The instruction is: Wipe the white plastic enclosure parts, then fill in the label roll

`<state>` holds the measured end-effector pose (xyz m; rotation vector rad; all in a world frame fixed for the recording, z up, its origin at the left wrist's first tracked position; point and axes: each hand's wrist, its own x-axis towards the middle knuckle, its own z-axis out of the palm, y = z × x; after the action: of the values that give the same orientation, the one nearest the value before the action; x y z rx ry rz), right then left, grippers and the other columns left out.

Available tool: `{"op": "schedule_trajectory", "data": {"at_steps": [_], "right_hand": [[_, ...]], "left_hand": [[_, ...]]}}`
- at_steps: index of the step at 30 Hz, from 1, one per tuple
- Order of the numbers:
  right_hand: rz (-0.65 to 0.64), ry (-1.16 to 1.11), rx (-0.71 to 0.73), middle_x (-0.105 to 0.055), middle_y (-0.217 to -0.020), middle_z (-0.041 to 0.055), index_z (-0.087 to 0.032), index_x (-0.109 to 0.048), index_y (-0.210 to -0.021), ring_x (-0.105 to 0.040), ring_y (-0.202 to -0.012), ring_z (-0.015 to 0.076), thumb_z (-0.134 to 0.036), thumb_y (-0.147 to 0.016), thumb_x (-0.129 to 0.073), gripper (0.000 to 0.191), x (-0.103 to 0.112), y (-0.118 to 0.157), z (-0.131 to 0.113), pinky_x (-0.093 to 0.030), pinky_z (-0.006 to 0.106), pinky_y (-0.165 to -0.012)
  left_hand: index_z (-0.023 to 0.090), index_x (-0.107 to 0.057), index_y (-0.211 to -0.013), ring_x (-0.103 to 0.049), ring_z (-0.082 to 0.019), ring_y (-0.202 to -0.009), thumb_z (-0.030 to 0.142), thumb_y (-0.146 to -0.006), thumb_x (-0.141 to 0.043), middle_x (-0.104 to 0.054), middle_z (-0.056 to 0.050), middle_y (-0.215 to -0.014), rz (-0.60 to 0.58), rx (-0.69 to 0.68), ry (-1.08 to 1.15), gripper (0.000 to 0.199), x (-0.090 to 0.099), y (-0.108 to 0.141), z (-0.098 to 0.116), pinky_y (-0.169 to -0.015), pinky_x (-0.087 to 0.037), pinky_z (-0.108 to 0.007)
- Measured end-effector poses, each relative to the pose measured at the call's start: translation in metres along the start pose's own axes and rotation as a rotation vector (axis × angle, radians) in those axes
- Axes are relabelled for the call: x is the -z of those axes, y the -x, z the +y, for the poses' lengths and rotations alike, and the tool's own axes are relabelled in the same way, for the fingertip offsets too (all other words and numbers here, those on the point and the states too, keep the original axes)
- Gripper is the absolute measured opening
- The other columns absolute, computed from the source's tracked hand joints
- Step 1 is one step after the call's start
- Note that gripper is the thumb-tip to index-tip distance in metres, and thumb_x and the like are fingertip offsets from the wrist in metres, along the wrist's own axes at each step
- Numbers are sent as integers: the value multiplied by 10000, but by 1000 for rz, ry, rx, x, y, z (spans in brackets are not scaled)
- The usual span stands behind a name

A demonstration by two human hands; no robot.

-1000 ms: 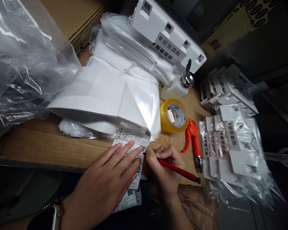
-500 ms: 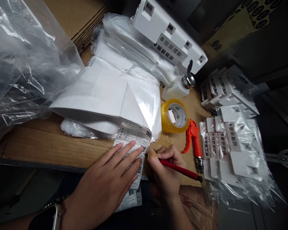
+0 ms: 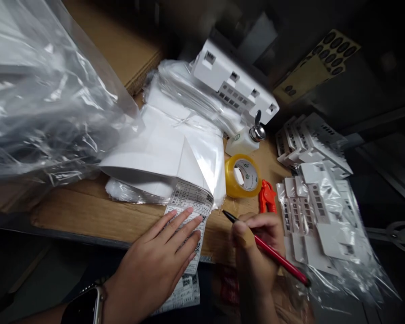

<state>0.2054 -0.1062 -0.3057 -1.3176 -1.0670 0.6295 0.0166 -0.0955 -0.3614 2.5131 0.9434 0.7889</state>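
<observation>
My left hand (image 3: 162,256), a watch on its wrist, lies flat with fingers spread over a strip of printed labels (image 3: 192,198) at the table's front edge. The strip's lower part hangs past the edge. My right hand (image 3: 259,247) grips a red pen (image 3: 280,261), its black tip pointing up and left, apart from the labels. Behind the strip, white sheets and clear bags (image 3: 148,148) are piled, one sheet curling up. A yellow tape roll (image 3: 231,177) stands right of the pile, beside a red air gun (image 3: 267,198) partly hidden by my right hand.
A pump bottle (image 3: 241,143) stands below a long white housing (image 3: 229,74). White plastic parts (image 3: 330,229), some bagged, fill the right side. Clear plastic (image 3: 47,112) covers the left, by cardboard (image 3: 111,40). A sticker sheet (image 3: 303,78) is at the back right.
My right hand has moved right with the pen, away from the labels, and the pen tip now shows. My left hand stays on the strip. The camera view has shifted slightly.
</observation>
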Motion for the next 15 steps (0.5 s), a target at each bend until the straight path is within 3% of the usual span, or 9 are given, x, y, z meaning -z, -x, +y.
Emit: {"op": "schedule_trajectory", "data": {"at_steps": [1, 3, 5, 8, 9, 11, 13, 15], "right_hand": [[-98, 60, 111, -779, -888, -2, -256, -656, -1041, -694, -633, 134, -257, -986, -697, 69, -3, -7, -9, -559, 255, -572], [-329, 243, 340, -794, -1201, 75, -259, -664, -1201, -778, -1002, 227, -275, -1051, -594, 167, -18, -22, -26, -638, 389, -833], [-500, 498, 543, -728, -1379, 87, -238, -662, -1215, -619, -1373, 290, -262, -1047, -597, 182, -41, -35, -39, -527, 506, -1122], [-629, 890, 769, -566, -1577, 108, -180, -621, -1242, -359, -1572, 346, -196, -1020, -605, 223, -81, -44, -45, -357, 562, -1265], [-650, 994, 816, -509, -1621, 124, -158, -614, -1243, -343, -1576, 364, -167, -1023, -570, 224, -93, -46, -43, -353, 567, -1264], [-651, 1122, 888, -534, -1593, 163, -137, -620, -1198, -459, -1500, 366, -101, -1023, -500, 215, -108, -48, -34, -420, 543, -1211], [-586, 1115, 935, -724, -1337, 180, -140, -619, -1158, -670, -1239, 309, -68, -1022, -460, 221, -114, -54, -26, -547, 458, -1048], [-503, 964, 906, -795, -1031, 115, -182, -600, -1110, -732, -913, 231, -46, -1007, -452, 226, -110, -63, -22, -587, 355, -821]], "left_hand": [[205, -669, -1297, -474, -248, -1479, 305, -1041, -575, -616, -10, -1532, 10, -8, -12, 291, 0, 0, 0, -1306, -168, -390], [207, -673, -1279, -527, -248, -1428, 319, -1047, -558, -668, -17, -1468, 46, -29, -30, 282, 1, -1, -1, -1287, -207, -400], [224, -696, -1202, -625, -239, -1295, 310, -1067, -487, -749, -18, -1317, 105, -24, -29, 263, 2, 0, 0, -1200, -341, -392], [276, -706, -994, -718, -207, -918, 293, -1102, -334, -800, 17, -971, 229, -6, -27, 387, 0, 1, 1, -860, -514, -361], [285, -700, -967, -712, -201, -845, 295, -1107, -311, -793, 29, -911, 251, -7, -24, 414, -1, 1, 1, -801, -516, -362], [285, -702, -1000, -711, -192, -838, 309, -1104, -341, -791, 44, -913, 253, -19, -13, 377, -4, 1, 1, -860, -514, -360], [266, -708, -1075, -715, -198, -945, 336, -1072, -451, -797, 39, -1004, 233, -8, -19, 266, -4, 0, 0, -1045, -454, -370], [246, -711, -1129, -702, -207, -1067, 365, -1033, -543, -797, 36, -1112, 221, -23, -85, 227, 1, -3, -1, -1161, -360, -376]]}}
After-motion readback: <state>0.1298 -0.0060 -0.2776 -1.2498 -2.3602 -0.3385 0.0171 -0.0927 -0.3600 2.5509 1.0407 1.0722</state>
